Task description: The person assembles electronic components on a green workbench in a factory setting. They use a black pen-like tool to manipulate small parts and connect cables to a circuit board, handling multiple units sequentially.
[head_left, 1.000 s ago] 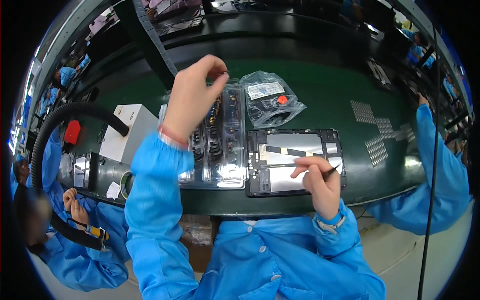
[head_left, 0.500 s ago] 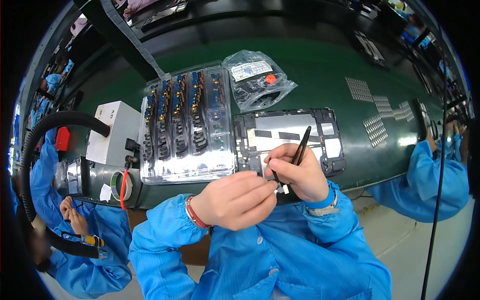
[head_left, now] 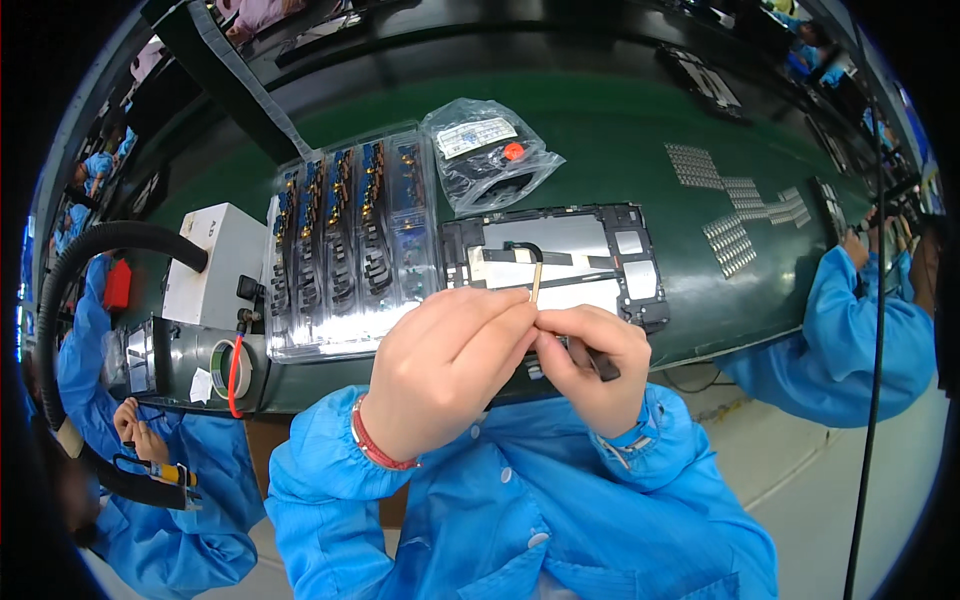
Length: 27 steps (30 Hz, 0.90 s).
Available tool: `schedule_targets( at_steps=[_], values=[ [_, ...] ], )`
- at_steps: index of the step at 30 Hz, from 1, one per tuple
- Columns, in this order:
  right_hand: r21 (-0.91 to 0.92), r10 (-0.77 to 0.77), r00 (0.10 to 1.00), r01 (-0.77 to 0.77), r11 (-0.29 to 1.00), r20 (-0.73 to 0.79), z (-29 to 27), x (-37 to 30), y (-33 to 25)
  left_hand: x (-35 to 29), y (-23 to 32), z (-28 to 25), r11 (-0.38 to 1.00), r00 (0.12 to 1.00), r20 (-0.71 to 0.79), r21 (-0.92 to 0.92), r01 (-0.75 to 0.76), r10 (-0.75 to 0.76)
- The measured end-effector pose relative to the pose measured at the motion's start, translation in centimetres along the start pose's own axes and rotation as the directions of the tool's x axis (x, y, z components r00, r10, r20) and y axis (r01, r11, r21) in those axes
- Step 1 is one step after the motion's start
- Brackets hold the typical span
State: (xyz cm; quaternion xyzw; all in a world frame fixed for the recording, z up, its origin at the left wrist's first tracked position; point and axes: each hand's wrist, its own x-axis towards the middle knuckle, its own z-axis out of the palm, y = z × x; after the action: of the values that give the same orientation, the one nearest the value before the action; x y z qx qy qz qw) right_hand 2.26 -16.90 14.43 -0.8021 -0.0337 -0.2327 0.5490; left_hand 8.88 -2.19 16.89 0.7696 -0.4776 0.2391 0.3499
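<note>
A thin flex cable (head_left: 538,284), tan along its straight part with a dark hooked end, stands up between my hands. My left hand (head_left: 450,365) is closed, its fingertips pinching the cable. Thumb and forefinger of my right hand (head_left: 605,375) press together at the cable's lower part, touching my left fingertips. The black tweezers (head_left: 603,366) are tucked in my right palm, mostly hidden by the fingers. Just beyond my hands lies a flat device frame (head_left: 640,295), black-edged with silver panels and dark strips.
Left of the frame sits a clear tray (head_left: 430,225) with rows of small flex parts. Behind is a clear plastic bag (head_left: 490,155) with a red dot. Metal part sheets (head_left: 730,247) lie right. A white box (head_left: 212,265) and tape roll (head_left: 232,365) stand left. Co-workers sit both sides.
The tweezers have swung down from pointing upward into my right palm. Both hands have come together, and the flex cable now rises above the fingertips. The view has shifted slightly.
</note>
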Motion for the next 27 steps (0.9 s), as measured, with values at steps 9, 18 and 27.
schedule_targets(
  at_steps=[9, 18, 27],
  values=[
    [-0.04, -0.206, 0.978, 0.206, 0.978, 0.021, 0.7, -1.3, -0.9, -1.3, 1.3, -1.7, 0.973, 0.992, -0.019, 0.197, -0.121, 0.127],
    [-0.004, 0.032, 0.992, -0.032, 0.999, 0.122, 1.4, -3.5, 1.9, -12.3, 1.9, -7.0, 0.661, 0.803, -0.386, 0.458, 0.594, -0.455],
    [0.11, 0.165, 0.941, -0.205, 0.973, 0.296, 2.4, -2.8, 2.8, -24.6, 2.4, -7.2, 0.138, 0.364, -0.203, 0.678, 0.722, -0.909]
  ],
)
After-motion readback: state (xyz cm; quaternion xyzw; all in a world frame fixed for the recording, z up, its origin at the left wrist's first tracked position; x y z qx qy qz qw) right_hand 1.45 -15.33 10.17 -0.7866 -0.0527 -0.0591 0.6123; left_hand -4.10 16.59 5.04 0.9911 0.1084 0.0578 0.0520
